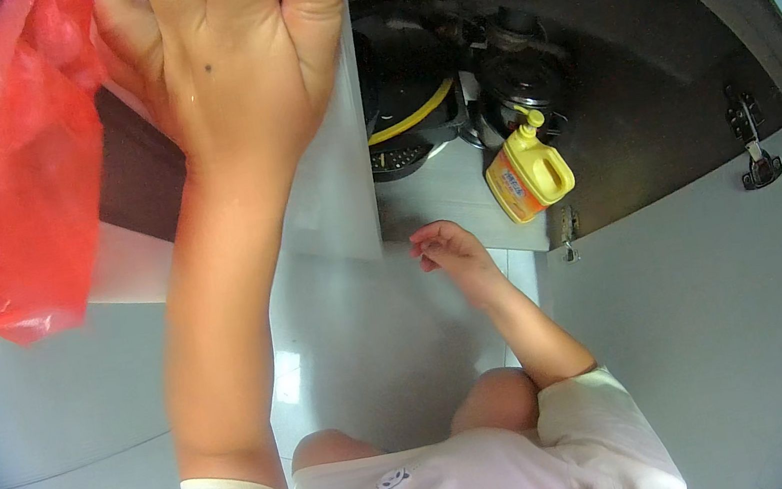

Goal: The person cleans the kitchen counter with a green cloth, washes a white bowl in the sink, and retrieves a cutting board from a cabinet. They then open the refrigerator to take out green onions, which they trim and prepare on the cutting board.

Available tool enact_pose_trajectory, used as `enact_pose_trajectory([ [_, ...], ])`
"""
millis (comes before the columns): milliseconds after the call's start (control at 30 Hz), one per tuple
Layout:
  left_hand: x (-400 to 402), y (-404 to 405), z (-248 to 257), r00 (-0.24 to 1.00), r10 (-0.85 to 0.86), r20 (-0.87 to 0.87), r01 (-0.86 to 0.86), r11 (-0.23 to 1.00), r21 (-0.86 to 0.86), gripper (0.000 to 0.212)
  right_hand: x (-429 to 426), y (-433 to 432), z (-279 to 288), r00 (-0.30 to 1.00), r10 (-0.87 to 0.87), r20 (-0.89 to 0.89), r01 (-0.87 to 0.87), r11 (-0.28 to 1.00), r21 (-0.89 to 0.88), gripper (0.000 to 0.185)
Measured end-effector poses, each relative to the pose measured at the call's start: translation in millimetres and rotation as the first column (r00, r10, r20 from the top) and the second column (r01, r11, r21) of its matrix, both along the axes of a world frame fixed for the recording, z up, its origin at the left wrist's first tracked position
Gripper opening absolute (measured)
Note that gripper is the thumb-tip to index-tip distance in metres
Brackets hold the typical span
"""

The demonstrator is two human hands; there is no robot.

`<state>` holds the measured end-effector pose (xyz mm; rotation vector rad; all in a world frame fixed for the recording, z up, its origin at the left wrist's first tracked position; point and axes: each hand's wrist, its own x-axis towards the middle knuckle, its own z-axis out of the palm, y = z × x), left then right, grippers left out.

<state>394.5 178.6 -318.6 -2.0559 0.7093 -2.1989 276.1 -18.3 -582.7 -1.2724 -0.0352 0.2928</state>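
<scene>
My left hand [231,63] is raised close to the camera, its back towards me and its thumb out to the right. The fingertips are cut off by the top edge, so any grip is hidden. A crumpled red plastic bag [41,183] hangs just left of this hand and meets its outer edge; whether the hand holds it cannot be told. Lower down, my right hand [455,257] hovers in front of the open cabinet with loosely bent fingers and nothing visible in them. Beyond it, a yellow jug-shaped pump bottle [528,174] stands on the cabinet floor [445,202].
Black cookware with a yellow rim [417,113] and a dark lidded pot [525,76] sit deeper in the cabinet. An open grey door [696,305] with metal hinges [758,167] flanks the right side. A pale upright panel [333,185] stands between my hands.
</scene>
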Motion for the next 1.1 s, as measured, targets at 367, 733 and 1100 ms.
enact_pose_trajectory([
  [367,26.2,-1.2,-5.6,0.994,-0.048,0.096,0.051,0.998,-0.029,0.056,-3.5,12.7,-16.7,0.998,0.058,-0.038,-0.060,0.996,-0.059,0.017],
  [733,-8.3,-14.7,-0.6,0.990,-0.035,-0.140,0.010,0.984,-0.178,0.053,-9.7,18.6,-4.2,0.995,0.091,0.050,-0.082,0.984,-0.156,0.019],
  [1100,-69.5,-27.5,38.7,0.680,-0.411,-0.607,0.090,0.869,-0.487,0.049,-90.7,31.5,149.6,0.948,0.035,0.316,0.222,0.638,-0.737,0.034],
])
